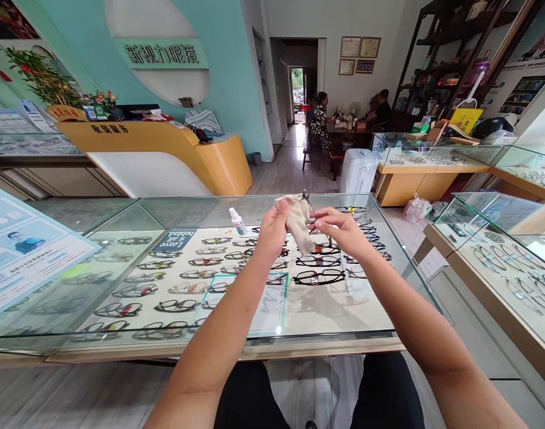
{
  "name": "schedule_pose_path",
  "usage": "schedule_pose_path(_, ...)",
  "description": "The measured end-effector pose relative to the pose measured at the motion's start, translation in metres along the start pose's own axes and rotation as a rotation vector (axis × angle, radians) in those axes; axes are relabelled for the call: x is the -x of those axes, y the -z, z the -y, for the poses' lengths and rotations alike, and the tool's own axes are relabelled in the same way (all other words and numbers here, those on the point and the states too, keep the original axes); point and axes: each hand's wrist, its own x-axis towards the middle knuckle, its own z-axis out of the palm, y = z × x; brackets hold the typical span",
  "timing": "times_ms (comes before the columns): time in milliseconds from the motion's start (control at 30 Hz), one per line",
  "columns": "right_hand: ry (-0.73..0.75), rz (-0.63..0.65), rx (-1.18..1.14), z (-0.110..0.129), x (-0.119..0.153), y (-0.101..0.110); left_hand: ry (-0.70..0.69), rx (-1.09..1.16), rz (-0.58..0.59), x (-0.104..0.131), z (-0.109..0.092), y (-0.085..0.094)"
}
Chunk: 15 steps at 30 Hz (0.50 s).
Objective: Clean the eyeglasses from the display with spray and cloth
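Observation:
Above the glass display case (343, 319), my left hand (273, 229) is closed on a beige cloth (299, 226), which hangs down between my hands. Part of a dark-framed pair of glasses (311, 208) shows at the cloth's right edge. My right hand (339, 229) pinches the glasses at their right side, its fingers bent. The cloth covers the rest of the glasses. A small white spray bottle (237, 221) stands on the glass to the left of my left hand. Rows of glasses (319, 277) lie inside the case beneath my hands.
A printed blue and white sheet (26, 250) is at the left. Another glass case (500, 262) stands at the right. Farther back are a wooden counter (165, 137), a wrapped suitcase (359, 170) and two people seated at a table (350, 134).

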Motion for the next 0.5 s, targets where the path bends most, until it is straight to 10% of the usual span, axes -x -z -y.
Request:
schedule_pose_path(367, -0.008, 0.029, -0.102, -0.003, -0.003, 0.001, 0.018, -0.17, 0.224, 0.005, -0.02, 0.005)
schedule_pose_path(500, 0.023, 0.033, -0.085, -0.003, -0.003, -0.007, -0.035, -0.214, 0.1, 0.009, -0.017, -0.003)
